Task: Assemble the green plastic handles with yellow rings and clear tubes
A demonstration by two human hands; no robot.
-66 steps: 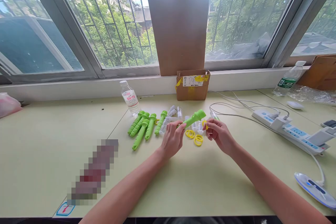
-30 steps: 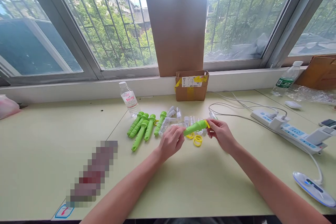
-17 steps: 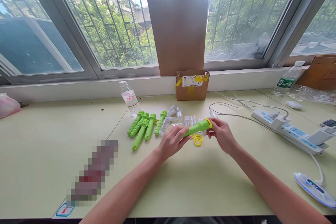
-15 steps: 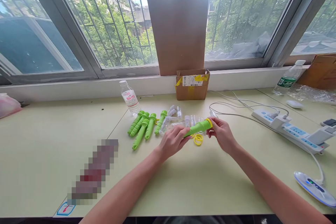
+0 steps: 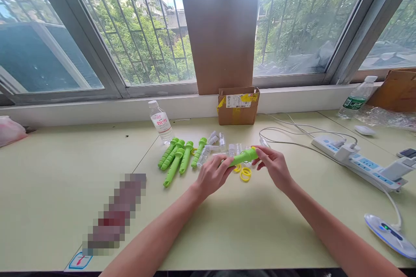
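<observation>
My left hand [image 5: 212,174] is closed around the lower part of a green plastic tube [image 5: 243,157], which lies slantwise just above the table. At the tube's ribbed right end, the fingers of my right hand [image 5: 275,165] pinch a yellow ring [image 5: 253,147], mostly covered by the fingertips. Loose yellow rings [image 5: 245,175] rest on the table below the tube. Several similar green tubes [image 5: 174,169] lie in a group to the left. Behind my hands are small clear plastic pieces [image 5: 222,139], some with white caps.
A water bottle [image 5: 161,123] stands behind the green tubes. Further back is a small cardboard box [image 5: 238,114]. On the right are a power strip [image 5: 364,162] with cables, an oval lit device [image 5: 388,234] and another bottle [image 5: 357,99]. A pixelated patch [image 5: 117,212] covers something at left.
The yellow ring at the tube's end, plainly visible before, is now mostly hidden by my right fingers. My right hand has shifted slightly left; the left keeps its hold.
</observation>
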